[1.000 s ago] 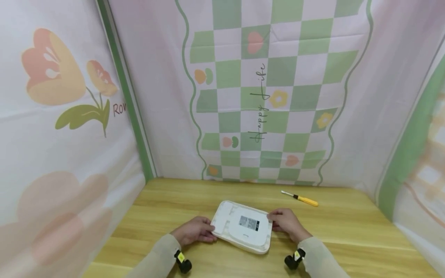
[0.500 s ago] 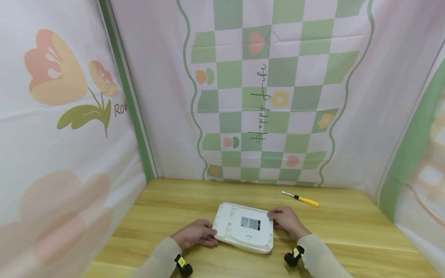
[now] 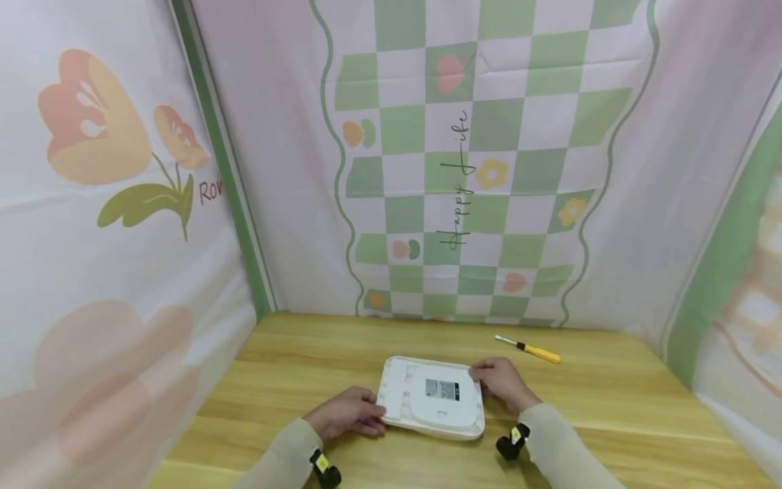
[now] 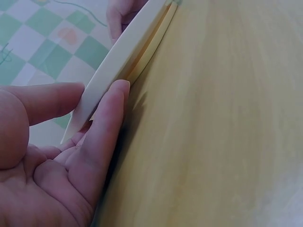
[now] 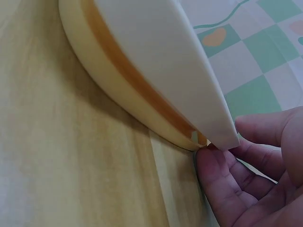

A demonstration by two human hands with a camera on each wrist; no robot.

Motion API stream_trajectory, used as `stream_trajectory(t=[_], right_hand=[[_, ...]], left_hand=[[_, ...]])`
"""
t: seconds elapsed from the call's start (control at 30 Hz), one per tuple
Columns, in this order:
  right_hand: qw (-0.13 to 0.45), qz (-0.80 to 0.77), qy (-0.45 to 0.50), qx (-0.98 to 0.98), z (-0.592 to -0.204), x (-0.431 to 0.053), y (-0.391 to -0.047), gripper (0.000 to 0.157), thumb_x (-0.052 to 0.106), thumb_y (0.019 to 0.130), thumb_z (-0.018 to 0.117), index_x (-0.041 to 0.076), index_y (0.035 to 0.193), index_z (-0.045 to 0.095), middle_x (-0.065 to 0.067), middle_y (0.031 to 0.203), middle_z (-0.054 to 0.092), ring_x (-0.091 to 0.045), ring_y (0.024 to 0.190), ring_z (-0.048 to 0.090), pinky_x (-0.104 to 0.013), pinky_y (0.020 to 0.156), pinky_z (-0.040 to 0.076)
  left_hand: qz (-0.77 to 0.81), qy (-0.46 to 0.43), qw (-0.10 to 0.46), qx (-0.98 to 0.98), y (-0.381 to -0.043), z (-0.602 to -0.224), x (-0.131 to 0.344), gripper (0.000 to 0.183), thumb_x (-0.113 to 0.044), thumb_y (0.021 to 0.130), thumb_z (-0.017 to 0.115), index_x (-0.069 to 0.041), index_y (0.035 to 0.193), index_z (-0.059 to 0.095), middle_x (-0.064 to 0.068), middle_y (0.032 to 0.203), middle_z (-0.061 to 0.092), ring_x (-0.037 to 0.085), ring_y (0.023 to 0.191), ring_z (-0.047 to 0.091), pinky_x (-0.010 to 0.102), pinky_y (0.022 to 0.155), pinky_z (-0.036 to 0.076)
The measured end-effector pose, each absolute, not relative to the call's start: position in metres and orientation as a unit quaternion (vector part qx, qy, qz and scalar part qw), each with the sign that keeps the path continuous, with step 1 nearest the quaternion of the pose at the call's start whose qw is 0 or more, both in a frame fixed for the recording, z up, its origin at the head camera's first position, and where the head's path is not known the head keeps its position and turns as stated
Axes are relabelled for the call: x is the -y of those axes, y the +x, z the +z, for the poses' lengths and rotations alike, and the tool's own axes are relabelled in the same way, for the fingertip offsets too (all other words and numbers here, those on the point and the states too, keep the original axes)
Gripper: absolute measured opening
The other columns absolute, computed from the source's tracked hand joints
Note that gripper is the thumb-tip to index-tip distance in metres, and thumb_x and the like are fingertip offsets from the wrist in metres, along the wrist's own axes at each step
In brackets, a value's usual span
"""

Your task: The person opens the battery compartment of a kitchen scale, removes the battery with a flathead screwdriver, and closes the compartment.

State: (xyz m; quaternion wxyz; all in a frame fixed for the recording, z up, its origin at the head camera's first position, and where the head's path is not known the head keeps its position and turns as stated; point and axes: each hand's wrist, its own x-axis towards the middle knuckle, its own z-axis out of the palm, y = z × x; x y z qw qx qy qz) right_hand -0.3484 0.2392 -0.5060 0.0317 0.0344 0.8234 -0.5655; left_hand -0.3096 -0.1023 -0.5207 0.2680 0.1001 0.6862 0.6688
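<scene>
A white flat plastic device (image 3: 397,390) with rounded corners lies in front of me, its face with the printed label (image 3: 442,390) up. My left hand (image 3: 347,411) grips its left edge; in the left wrist view the thumb is on the upper rim and the fingers are underneath. At the right edge, near the far corner, my right hand (image 3: 502,382) pinches the rim between thumb and fingers. Seen from the side in the right wrist view, a pale curved lower part (image 5: 102,78) sits under the white upper plate (image 5: 161,56), with an orange-brown band between them.
On the wooden table (image 3: 293,353), beyond the right hand, lies a screwdriver (image 3: 537,353) with a yellow handle, its tip pointing to the left. Printed fabric (image 3: 458,170) with green checks stands along the back, and more fabric (image 3: 122,272) encloses the left side.
Both hands have turned the device slightly counterclockwise, so its near edge lies more level. It has shifted a little right, and the right hand has moved slightly away from me.
</scene>
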Motion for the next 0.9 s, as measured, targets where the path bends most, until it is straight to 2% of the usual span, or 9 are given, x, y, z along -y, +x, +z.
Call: stream_trajectory(t=[0.23, 0.9], right_hand=[[0.021, -0.558, 0.033, -0.829, -0.506, -0.238, -0.355, 0.021, 0.005, 0.09, 0.063, -0.011, 0.103, 0.067, -0.012, 0.09, 0.068, -0.02, 0.075, 0.064, -0.033, 0.065, 0.056], [0.04, -0.556, 0.03, -0.83, -0.5, -0.242, -0.356, 0.028, 0.01, 0.092, 0.063, -0.011, 0.11, 0.064, -0.014, 0.098, 0.068, -0.021, 0.084, 0.065, -0.036, 0.07, 0.057]], left_hand=[[0.661, 0.103, 0.265, -0.695, -0.31, -0.52, 0.099, 0.014, -0.007, 0.09, 0.067, 0.0, 0.088, 0.054, 0.023, 0.086, 0.069, 0.026, 0.073, 0.07, 0.035, 0.067, 0.059], [0.651, 0.098, 0.266, -0.704, -0.309, -0.519, 0.096, 0.015, -0.009, 0.091, 0.067, 0.001, 0.089, 0.056, 0.021, 0.086, 0.069, 0.022, 0.069, 0.069, 0.031, 0.063, 0.059]])
